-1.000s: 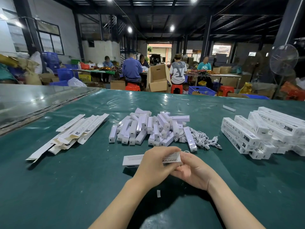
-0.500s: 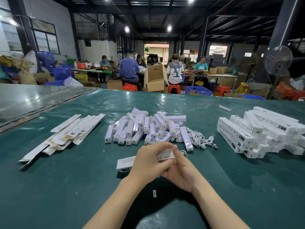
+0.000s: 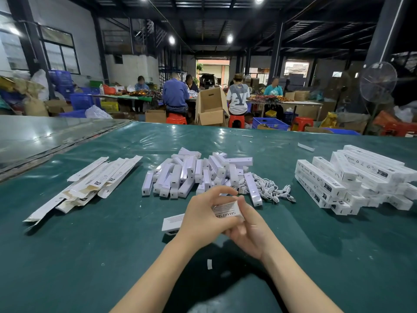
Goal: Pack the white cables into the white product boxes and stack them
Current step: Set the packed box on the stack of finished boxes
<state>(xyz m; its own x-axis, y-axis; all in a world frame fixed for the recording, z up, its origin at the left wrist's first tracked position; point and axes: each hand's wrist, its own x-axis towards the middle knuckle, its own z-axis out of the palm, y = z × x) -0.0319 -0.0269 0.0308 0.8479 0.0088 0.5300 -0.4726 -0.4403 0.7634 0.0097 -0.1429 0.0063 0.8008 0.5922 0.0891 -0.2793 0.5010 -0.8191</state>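
Note:
A long white product box [image 3: 173, 222] lies across both my hands just above the green table [image 3: 67, 256]. My left hand [image 3: 207, 216] wraps over its middle. My right hand [image 3: 250, 231] pinches its right end, where black print shows. Beyond them lies a pile of white plastic units [image 3: 194, 175], with a small heap of coiled white cables [image 3: 270, 188] at its right edge. Packed white boxes are stacked at the right [image 3: 352, 177]. Whether a cable is inside the held box is hidden.
Flat unfolded box sleeves [image 3: 94, 179] lie fanned out at the left. A small white scrap [image 3: 209, 263] sits on the table between my forearms. Several people sit at tables with cardboard cartons [image 3: 211, 108] far behind. A standing fan [image 3: 378, 81] is at the back right.
Both hands have stayed on the box and shifted their fingers at its right end, turning it slightly so more of the printed face shows.

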